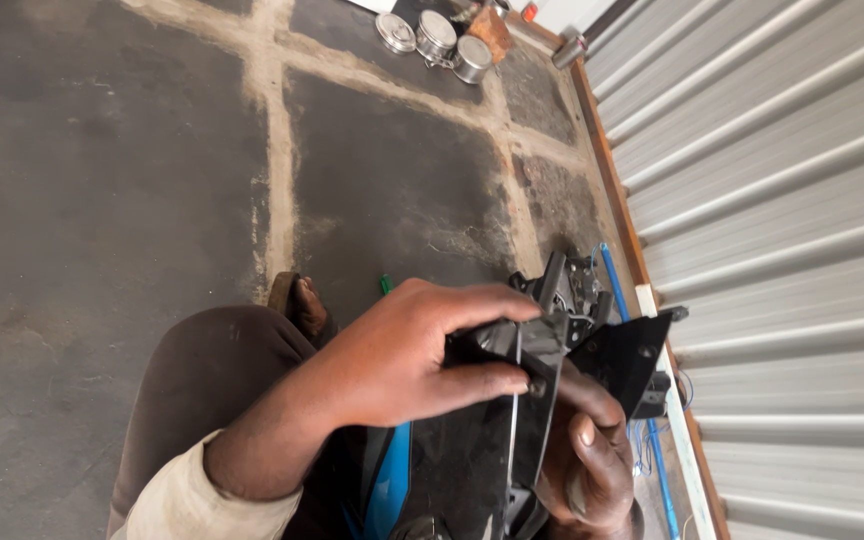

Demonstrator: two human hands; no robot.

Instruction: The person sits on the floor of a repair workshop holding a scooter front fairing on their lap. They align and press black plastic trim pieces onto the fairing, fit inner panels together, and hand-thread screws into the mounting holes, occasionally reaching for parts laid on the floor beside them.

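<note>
We hold a black plastic vehicle panel assembly (537, 375), with a bracket and small metal clips at its top end, up over our lap near the corrugated metal wall (782, 200). A blue-striped part of the same bodywork (392, 490) runs down toward the bottom edge of the view. Our left hand (402, 365) comes across from the left and clamps the panel's upper section, thumb and fingers closed firmly around its edge. Our right hand (587, 450) cups the panel from beneath on the far side, fingers curled against its back, though how tightly we cannot tell. A thin blue wire (652, 440) trails beside the panel along the wall's base. Beyond our knee (222, 370) lies the dark stone floor (102, 180), and well apart, at the top of the view, stand 3 round steel tins (437, 38). The risk we judge here is that twisting the panel with both hands could snap a plastic tab or spring a clip loose, and the loose wire could snag on the bracket.
</note>
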